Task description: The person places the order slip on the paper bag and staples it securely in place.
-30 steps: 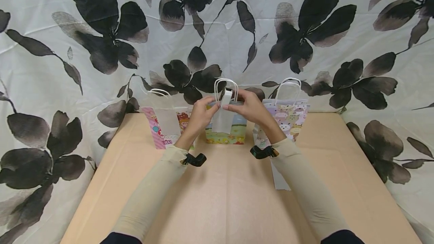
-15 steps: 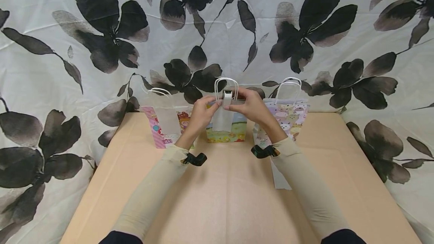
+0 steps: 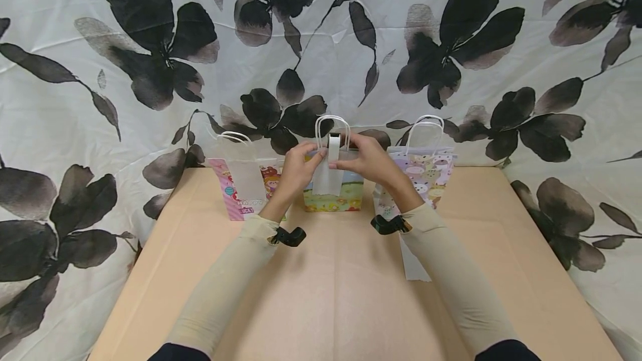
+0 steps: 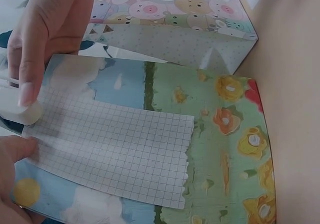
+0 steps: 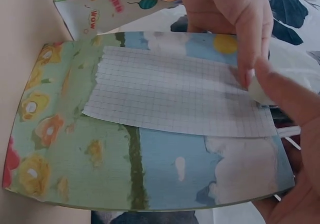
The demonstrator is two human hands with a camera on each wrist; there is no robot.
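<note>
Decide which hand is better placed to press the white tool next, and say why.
Probably the right hand: its thumb rests on the white tool, while the left hand holds the gridded paper against the bag.

Left arm (image 3: pixel 225 286): extended forward, angled inward. Right arm (image 3: pixel 456 280): likewise, converging. Left hand (image 3: pixel 300 166): pinching, left thumb (image 3: pixel 317 159) slanting up. Right hand (image 3: pixel 373 157): pinching, right thumb (image 3: pixel 345 164) near level, tips just apart.
</note>
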